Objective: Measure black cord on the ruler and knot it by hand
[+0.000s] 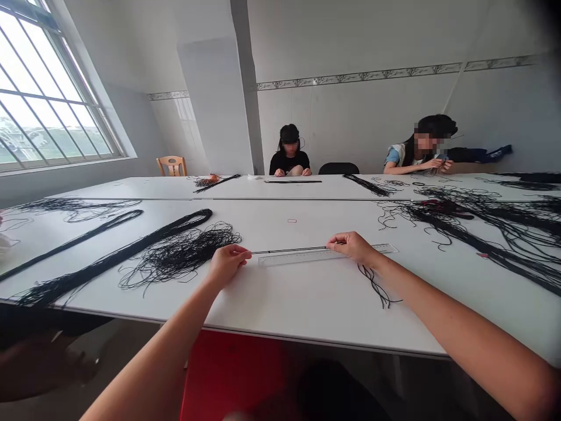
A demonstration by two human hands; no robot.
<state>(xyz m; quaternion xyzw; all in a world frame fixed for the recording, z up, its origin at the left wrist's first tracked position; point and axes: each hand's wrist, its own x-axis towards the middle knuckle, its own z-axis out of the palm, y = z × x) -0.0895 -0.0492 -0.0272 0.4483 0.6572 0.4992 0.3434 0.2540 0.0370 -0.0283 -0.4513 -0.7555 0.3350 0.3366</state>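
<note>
Black cord (289, 250) taut along clear ruler (298, 259), left hand (225, 264), right hand (353, 247) pinching its ends, white desk (280, 304), window (48, 88) upper left

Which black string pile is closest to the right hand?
The small loose tangle of black cords just below the right hand; the other bunches are much bigger and lie farther off.

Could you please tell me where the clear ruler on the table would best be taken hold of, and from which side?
I would take the clear ruler by its right end, coming from the near side. It lies flat on the white table, and that end is free, while the black cord runs along the far edge and the right hand sits further left.
</note>
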